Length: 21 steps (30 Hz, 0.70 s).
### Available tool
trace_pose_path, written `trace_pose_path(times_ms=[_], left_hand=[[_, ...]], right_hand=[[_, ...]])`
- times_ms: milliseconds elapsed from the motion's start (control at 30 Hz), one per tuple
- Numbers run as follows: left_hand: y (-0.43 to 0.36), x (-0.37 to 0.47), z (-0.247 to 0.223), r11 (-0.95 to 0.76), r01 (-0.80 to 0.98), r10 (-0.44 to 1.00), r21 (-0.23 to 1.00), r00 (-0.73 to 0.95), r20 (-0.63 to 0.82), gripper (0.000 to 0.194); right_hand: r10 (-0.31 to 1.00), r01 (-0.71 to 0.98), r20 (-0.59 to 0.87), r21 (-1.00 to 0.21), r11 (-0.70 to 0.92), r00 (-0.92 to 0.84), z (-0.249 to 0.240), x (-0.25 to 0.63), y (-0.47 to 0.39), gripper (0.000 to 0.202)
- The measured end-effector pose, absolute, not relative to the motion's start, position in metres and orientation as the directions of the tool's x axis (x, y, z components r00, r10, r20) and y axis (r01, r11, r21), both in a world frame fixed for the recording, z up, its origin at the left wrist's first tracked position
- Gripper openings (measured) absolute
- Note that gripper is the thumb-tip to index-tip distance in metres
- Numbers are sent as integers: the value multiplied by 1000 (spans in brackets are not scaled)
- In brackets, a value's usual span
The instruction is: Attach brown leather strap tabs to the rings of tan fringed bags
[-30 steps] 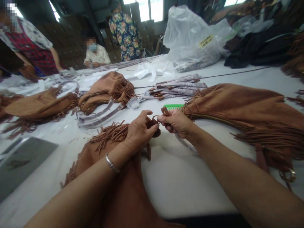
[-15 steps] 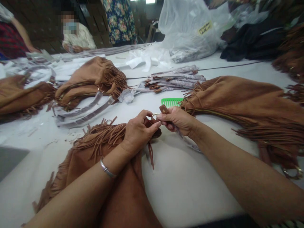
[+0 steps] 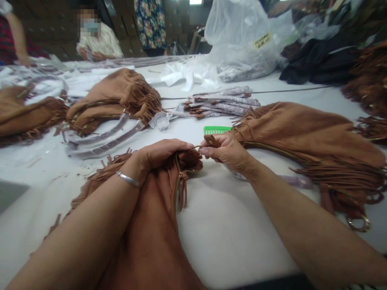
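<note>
A brown fringed suede bag [image 3: 145, 225] lies in front of me, its zip edge and a tassel pull [image 3: 183, 189] facing right. My left hand [image 3: 165, 152] is closed around the bag's upper end, the fingertips beside a metal ring [image 3: 196, 147]. My right hand [image 3: 228, 151] pinches a strap at the ring. The strap's brown end tab [image 3: 211, 141] sticks up above my right fingers. Its plastic-wrapped length [image 3: 294, 181] passes under my right forearm and shows again to the right. How the tab sits in the ring is hidden by my fingers.
A green comb [image 3: 216, 130] lies just beyond my right hand. More fringed bags rest at right [image 3: 305, 121] and left [image 3: 111, 90]. Wrapped straps [image 3: 223, 102] are piled at the middle. A big plastic bag [image 3: 242, 44] stands behind. Other people are across the table.
My left hand has shifted left and turned over the bag's end, its fingers now stretched toward the ring. The zip and tassel show more. My right hand stays at the ring with the strap.
</note>
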State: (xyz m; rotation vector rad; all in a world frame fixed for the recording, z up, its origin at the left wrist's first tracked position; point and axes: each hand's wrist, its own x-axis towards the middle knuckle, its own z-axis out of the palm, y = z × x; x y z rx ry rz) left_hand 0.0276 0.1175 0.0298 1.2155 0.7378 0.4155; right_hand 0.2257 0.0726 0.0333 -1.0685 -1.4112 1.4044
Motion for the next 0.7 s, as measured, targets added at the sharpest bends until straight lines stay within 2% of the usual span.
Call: trace_pose_path(times_ms=[100, 300, 533, 700], left_hand=[[122, 33, 30, 349, 122, 534, 929, 789, -304, 27], [111, 41, 32, 382, 85, 464, 920, 843, -271, 40], [103, 46, 26, 418, 23, 570, 908, 772, -282, 38], [104, 46, 28, 403, 30, 636, 915, 710, -303, 40]], right_hand=[[960, 3, 16, -1000, 18, -280, 34, 228, 72, 28], [940, -33, 10, -999, -1, -341, 29, 232, 77, 28], [927, -43, -129, -987, -154, -353, 23, 231, 80, 31], [895, -162, -92, -970, -179, -437, 21, 236, 84, 31]])
